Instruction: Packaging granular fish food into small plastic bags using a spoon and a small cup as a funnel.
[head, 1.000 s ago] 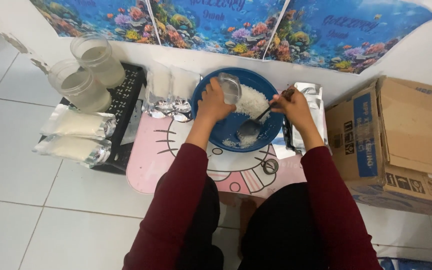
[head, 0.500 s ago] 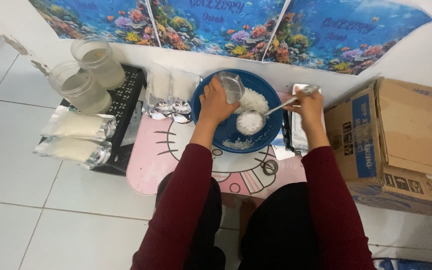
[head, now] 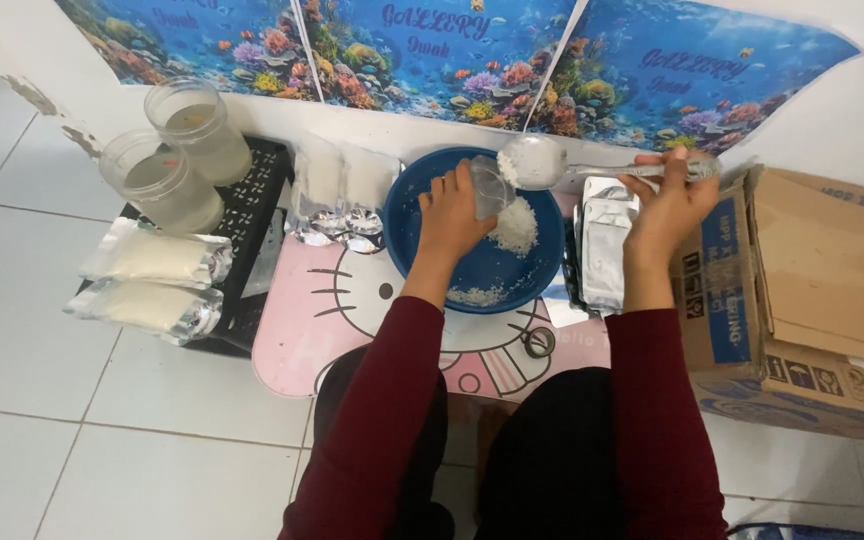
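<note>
While right fingers (head: pixel 664 186) grip spoon (head: pixel 537 162), above pouch (head: pixel 489 187)

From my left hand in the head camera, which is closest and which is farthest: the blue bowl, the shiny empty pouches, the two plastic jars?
1. The blue bowl: right under the left hand, which reaches over it.
2. The shiny empty pouches: just to the left of the bowl, by the wall.
3. The two plastic jars: farthest out, on the black tray at the far left.
</note>
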